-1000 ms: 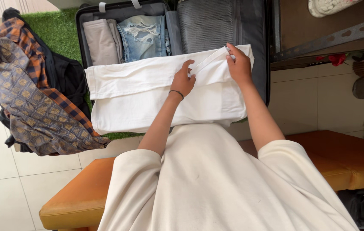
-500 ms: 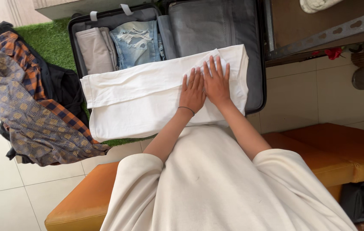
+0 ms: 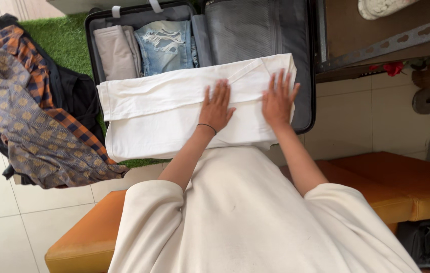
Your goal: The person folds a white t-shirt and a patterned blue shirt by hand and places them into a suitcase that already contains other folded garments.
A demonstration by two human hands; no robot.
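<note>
Folded white garment (image 3: pixel 164 108) (atop open suitcase (image 3: pixel 296 101))

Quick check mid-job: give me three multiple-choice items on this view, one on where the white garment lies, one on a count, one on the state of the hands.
1. The white garment lies:
A. across the open suitcase
B. on the bench
C. on the tiles

2. Folded pieces packed behind it, in the suitcase:
A. none
B. two
C. five

3. The hands are:
A. clenched on a zip
B. lifted clear
C. flat on the garment

Answers: 1 A, it spans the case's front edge. 2 B, a beige piece and jeans. 3 C, left hand and right hand press it, fingers spread.
</note>
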